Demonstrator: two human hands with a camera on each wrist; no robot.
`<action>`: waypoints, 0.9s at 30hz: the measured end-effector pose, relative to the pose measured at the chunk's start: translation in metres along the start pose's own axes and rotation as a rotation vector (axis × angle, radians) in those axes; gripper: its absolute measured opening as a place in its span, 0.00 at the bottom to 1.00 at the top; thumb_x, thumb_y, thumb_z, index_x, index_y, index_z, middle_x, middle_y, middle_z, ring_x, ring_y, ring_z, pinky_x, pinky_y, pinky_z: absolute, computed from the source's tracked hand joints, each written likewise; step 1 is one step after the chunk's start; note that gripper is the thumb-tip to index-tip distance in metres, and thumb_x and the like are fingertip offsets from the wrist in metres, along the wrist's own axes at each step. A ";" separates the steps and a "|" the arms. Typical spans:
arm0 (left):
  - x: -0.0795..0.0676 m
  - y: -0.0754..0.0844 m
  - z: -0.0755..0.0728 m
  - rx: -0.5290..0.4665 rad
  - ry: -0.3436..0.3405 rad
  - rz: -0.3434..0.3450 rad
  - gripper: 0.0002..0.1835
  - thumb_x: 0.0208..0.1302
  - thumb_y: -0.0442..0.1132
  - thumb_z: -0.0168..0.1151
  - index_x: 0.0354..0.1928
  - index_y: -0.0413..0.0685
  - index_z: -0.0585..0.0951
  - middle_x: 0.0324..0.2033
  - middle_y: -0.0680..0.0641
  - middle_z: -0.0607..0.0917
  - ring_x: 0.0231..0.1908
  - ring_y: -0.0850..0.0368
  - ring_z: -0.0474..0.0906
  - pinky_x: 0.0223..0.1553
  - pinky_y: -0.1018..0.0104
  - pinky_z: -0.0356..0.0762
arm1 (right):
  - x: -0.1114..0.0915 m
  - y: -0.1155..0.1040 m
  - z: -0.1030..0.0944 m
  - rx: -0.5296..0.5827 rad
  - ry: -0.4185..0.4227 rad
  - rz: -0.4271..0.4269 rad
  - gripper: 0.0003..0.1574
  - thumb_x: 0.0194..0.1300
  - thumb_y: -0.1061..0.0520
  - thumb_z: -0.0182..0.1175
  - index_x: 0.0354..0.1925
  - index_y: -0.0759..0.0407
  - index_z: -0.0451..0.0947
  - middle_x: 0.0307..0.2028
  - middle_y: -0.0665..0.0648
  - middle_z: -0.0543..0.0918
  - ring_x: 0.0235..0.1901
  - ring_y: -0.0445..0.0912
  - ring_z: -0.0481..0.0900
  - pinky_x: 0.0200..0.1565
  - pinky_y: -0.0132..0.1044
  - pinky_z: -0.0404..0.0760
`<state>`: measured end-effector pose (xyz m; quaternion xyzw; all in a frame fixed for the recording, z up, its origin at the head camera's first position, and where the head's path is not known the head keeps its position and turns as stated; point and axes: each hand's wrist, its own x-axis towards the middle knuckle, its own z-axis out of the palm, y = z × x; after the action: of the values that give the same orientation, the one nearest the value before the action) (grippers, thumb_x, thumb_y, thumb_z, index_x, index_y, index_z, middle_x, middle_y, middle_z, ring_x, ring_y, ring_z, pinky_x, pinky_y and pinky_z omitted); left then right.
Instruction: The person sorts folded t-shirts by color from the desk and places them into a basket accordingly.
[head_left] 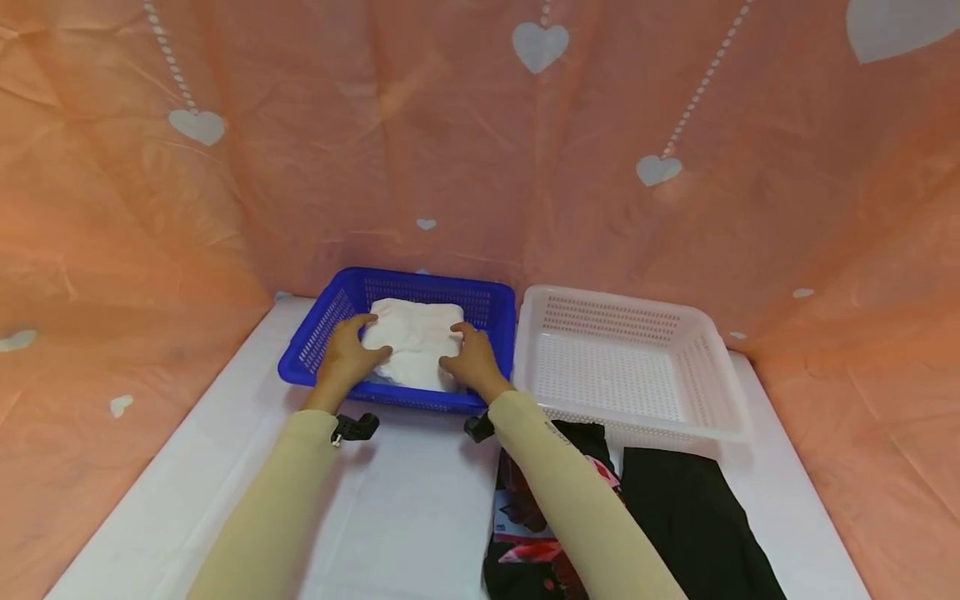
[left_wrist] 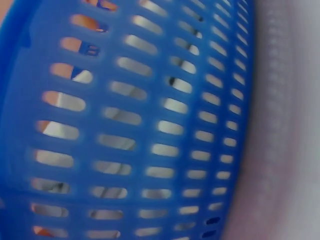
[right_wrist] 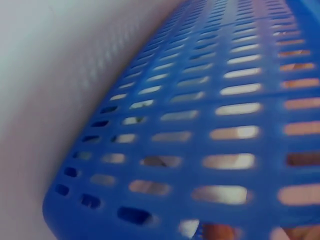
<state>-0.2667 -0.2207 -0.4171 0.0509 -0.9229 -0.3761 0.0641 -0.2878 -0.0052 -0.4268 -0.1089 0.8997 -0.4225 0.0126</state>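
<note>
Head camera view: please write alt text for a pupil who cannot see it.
A person's left hand and right hand hold a folded white cloth inside a blue slotted plastic basket. A white rectangular plastic basket stands to its right, with printed black cloth and plain black cloth lying nearer the viewer on a white table.
</note>
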 end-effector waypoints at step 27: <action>-0.087 0.066 0.003 -0.431 0.011 0.266 0.33 0.58 0.38 0.68 0.66 0.50 0.69 0.58 0.41 0.77 0.57 0.41 0.74 0.48 0.55 0.77 | -0.114 0.010 -0.132 0.221 -0.003 -0.273 0.35 0.58 0.60 0.66 0.63 0.51 0.69 0.56 0.61 0.78 0.52 0.55 0.78 0.50 0.53 0.78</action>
<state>-0.1840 -0.1596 -0.3799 -0.0838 -0.8196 -0.5522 0.1274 -0.1933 0.1247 -0.3578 -0.2286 0.8247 -0.5164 -0.0315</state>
